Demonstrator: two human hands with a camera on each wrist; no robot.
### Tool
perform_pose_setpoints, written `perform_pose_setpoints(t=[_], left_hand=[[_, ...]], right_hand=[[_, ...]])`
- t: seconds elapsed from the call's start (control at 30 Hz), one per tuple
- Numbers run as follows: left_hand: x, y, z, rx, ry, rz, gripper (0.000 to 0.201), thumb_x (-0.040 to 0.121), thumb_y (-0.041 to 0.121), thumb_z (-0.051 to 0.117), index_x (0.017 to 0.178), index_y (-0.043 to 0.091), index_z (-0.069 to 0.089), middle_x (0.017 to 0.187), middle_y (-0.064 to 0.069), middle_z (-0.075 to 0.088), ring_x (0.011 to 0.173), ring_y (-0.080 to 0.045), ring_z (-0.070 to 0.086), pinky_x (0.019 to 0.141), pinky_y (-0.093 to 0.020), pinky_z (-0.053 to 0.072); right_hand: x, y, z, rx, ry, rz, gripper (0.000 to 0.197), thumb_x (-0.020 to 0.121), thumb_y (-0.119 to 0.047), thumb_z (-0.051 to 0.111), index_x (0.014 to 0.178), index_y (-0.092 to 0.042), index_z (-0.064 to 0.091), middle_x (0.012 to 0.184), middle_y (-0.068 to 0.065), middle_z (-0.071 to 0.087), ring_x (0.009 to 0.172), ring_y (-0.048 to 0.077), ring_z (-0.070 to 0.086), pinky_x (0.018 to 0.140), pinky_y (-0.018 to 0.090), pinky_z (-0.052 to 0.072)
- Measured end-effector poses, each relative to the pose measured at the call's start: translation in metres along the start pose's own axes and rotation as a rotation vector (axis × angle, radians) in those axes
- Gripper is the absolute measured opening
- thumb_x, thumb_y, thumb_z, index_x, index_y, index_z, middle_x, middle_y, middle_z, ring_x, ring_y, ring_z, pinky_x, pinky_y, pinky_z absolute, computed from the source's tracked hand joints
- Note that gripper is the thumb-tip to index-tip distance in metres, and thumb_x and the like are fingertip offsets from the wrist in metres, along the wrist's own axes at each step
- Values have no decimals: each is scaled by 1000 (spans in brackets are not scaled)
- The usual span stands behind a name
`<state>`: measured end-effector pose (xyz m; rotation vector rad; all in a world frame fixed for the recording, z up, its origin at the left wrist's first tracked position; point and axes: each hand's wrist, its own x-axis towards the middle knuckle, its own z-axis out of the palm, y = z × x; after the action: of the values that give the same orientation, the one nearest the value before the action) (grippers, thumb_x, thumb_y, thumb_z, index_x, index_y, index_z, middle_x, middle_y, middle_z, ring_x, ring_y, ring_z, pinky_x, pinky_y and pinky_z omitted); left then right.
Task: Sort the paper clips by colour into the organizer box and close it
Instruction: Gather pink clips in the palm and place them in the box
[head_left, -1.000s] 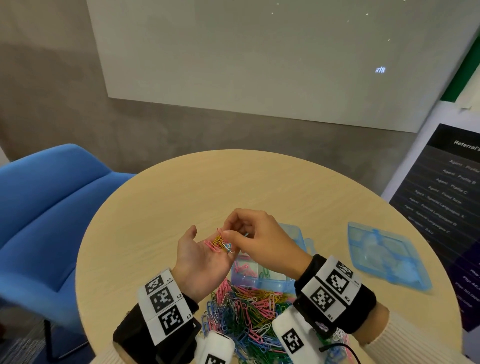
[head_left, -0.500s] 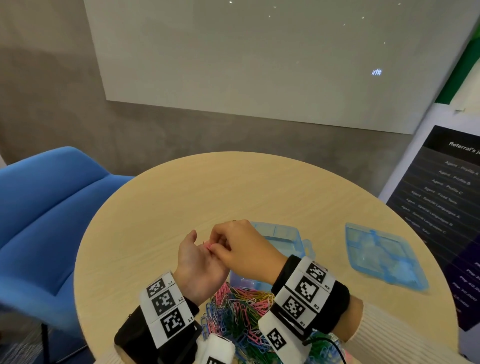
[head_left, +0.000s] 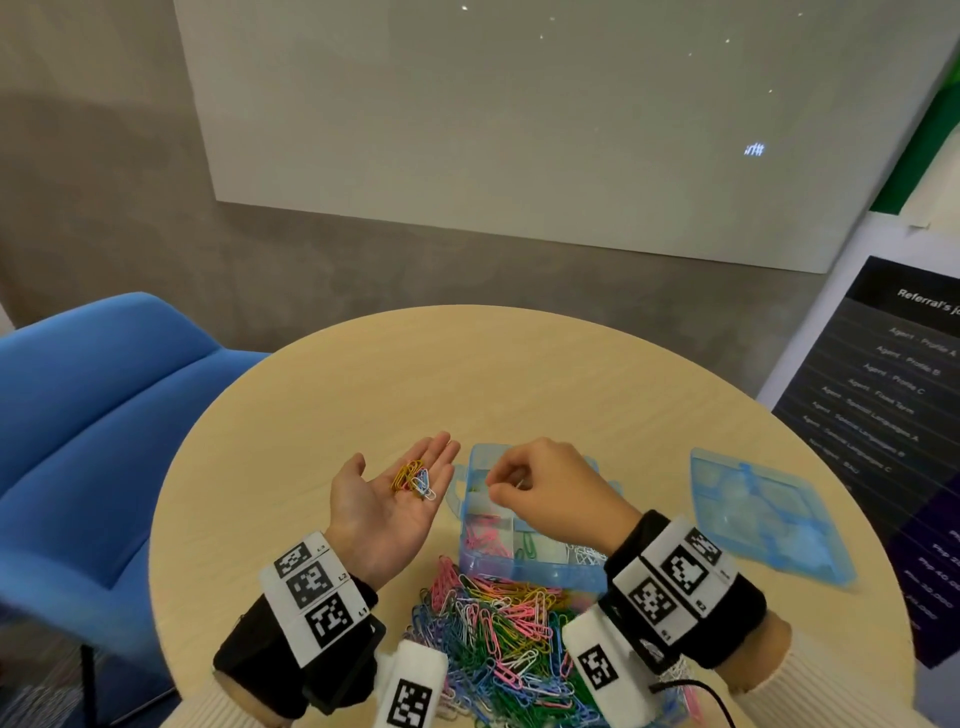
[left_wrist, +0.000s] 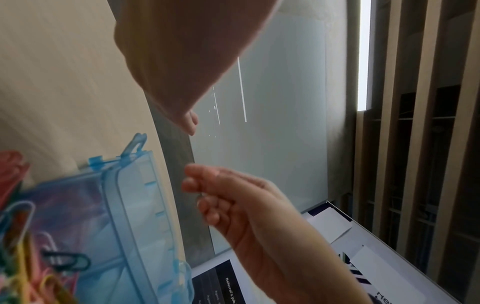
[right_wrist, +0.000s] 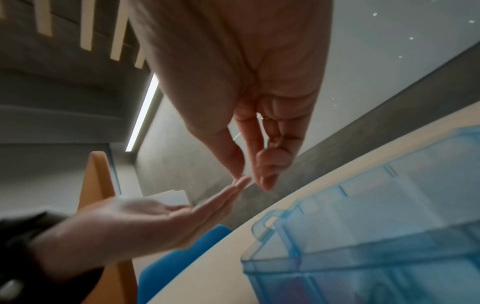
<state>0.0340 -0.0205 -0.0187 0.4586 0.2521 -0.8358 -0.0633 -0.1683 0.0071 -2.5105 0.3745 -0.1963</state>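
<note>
My left hand (head_left: 397, 462) lies palm up and open, left of the organizer box, with a small bunch of yellow, blue and white paper clips (head_left: 413, 480) resting on it. My right hand (head_left: 498, 486) hovers over the far left compartments of the blue see-through organizer box (head_left: 535, 574), fingers curled, thumb and forefinger pinching a thin pale clip. Pink clips (head_left: 485, 538), a green clip (head_left: 527, 543) and white clips (head_left: 587, 553) sit in separate near compartments. In the right wrist view the fingertips (right_wrist: 267, 181) point down above the box (right_wrist: 363, 226).
A big pile of mixed coloured clips (head_left: 498, 629) lies on the round wooden table (head_left: 322, 415) just in front of the box. The box's loose blue lid (head_left: 769, 514) lies flat to the right. A blue chair (head_left: 93, 415) stands left; a dark poster (head_left: 893, 415) stands right.
My right hand has left the left palm and moved right, over the box, with a clip pinched. The left palm now lies flat and uncovered, showing its clips.
</note>
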Motion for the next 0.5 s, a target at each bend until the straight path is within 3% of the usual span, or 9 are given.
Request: perform_pose_setpoints(t=[0.13, 0.23, 0.37, 0.5], left_hand=[[-4, -8, 3, 6, -65, -9, 73, 101, 51, 23, 138, -9, 41, 128, -27, 59, 123, -40, 53, 105, -45, 43], [-10, -15, 6, 51, -101, -36, 72, 100, 53, 25, 134, -8, 45, 129, -24, 59, 121, -41, 54, 81, -48, 58], [-12, -20, 7, 54, -109, -53, 64, 100, 45, 32, 134, -8, 45, 128, -25, 60, 125, -37, 53, 101, -46, 43], [-11, -24, 7, 85, -110, -77, 53, 99, 32, 39, 132, -9, 48, 128, -26, 59, 125, -36, 53, 101, -44, 43]], right_hand=[[-1, -13, 8, 55, 103, -149, 16, 88, -28, 67, 92, -14, 74, 82, -1, 68, 60, 0, 50, 60, 10, 38], [-1, -18, 16, 73, 96, -188, 17, 83, -31, 73, 90, -15, 72, 76, -3, 65, 59, -3, 52, 61, 10, 39], [1, -15, 21, 74, 98, -177, 7, 83, -15, 73, 87, -11, 70, 65, -13, 56, 57, -5, 54, 57, 8, 39], [2, -11, 20, 107, 66, -139, 6, 82, -8, 71, 82, -14, 68, 65, -7, 58, 52, 2, 51, 56, 10, 40]])
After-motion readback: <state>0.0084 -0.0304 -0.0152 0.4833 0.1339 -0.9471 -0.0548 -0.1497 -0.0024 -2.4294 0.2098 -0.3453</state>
